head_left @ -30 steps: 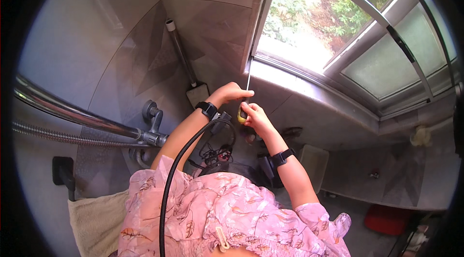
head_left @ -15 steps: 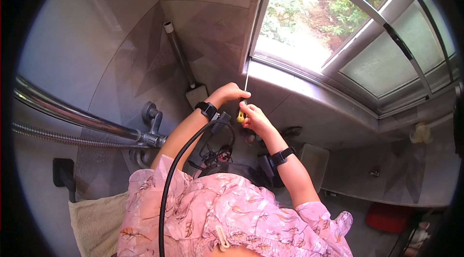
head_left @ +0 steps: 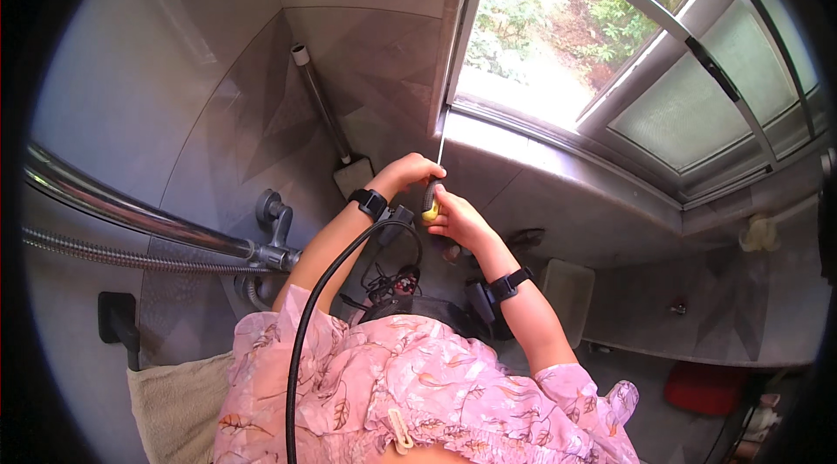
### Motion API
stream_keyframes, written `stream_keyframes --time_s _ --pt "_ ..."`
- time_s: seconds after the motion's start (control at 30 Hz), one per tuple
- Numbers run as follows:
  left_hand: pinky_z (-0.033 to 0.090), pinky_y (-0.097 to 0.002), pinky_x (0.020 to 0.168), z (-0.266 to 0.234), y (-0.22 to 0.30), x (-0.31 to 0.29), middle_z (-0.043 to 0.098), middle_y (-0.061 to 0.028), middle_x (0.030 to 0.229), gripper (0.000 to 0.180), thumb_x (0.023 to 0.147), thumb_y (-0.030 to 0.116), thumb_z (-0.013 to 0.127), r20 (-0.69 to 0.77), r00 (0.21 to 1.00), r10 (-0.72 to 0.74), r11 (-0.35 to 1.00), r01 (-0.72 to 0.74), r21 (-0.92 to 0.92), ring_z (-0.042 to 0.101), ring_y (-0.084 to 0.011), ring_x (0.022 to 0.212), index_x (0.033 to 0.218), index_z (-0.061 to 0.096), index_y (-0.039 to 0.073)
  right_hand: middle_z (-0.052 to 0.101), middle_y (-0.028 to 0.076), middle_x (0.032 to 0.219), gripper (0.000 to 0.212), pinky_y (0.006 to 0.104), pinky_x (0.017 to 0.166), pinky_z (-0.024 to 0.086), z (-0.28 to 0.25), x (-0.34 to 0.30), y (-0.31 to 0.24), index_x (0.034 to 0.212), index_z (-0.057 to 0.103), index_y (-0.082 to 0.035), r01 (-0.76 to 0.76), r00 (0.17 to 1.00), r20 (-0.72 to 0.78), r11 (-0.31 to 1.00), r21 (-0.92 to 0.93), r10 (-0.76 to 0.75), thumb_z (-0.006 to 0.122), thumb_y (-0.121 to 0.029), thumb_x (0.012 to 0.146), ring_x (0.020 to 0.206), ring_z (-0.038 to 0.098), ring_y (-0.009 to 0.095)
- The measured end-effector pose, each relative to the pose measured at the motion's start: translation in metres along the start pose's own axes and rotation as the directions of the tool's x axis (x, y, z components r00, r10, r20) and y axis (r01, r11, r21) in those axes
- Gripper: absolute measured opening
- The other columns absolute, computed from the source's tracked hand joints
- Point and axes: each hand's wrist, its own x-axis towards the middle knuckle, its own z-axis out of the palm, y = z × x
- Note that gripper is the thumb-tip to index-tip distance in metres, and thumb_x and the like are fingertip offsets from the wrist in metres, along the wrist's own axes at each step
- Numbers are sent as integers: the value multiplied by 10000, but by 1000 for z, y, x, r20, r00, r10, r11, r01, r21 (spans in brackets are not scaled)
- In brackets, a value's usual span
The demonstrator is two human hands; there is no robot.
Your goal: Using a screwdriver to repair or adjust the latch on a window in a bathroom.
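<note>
Both my hands are at a screwdriver [head_left: 431,201] with a black and yellow handle. Its thin metal shaft points up toward the left end of the window sill [head_left: 532,150]; I cannot tell whether the tip touches anything. Closed around the lower shaft, near the top of the handle, is my left hand [head_left: 410,170]. My right hand [head_left: 459,217] grips the handle from the right, thumb along its side and fingers curled by the yellow end. Black bands circle both wrists.
An opened sliding window [head_left: 671,128] is ahead to the right. On the left, a chrome rail [head_left: 131,204] and hose run to a wall tap [head_left: 277,224]. A long-handled pole [head_left: 323,102] leans in the corner. A towel [head_left: 179,403] hangs lower left; a black cable [head_left: 301,342] crosses my front.
My right hand has shifted slightly down along the handle, so more of its black part shows. My left hand stays at the shaft, nearly unmoved.
</note>
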Motion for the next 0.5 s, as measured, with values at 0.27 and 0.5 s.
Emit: stream_keyframes --time_s 0.27,0.5 --pt "432 -411 673 0 7 -6 613 -96 783 379 744 396 601 1 998 61 997 -61 55 542 -205 702 814 646 27 615 5 761 278 270 582 459 -18 12 10 954 534 -118 56 998 32 998 38 -57 495 -387 895 647 591 128" --pt "427 -360 624 5 3 -8 603 -89 749 413 727 414 625 -63 991 120 987 -126 -100 538 -179 681 777 644 4 585 6 747 289 247 576 446 -6 5 7 944 507 -114 20 997 74 982 190 -35 557 -385 859 653 578 116"
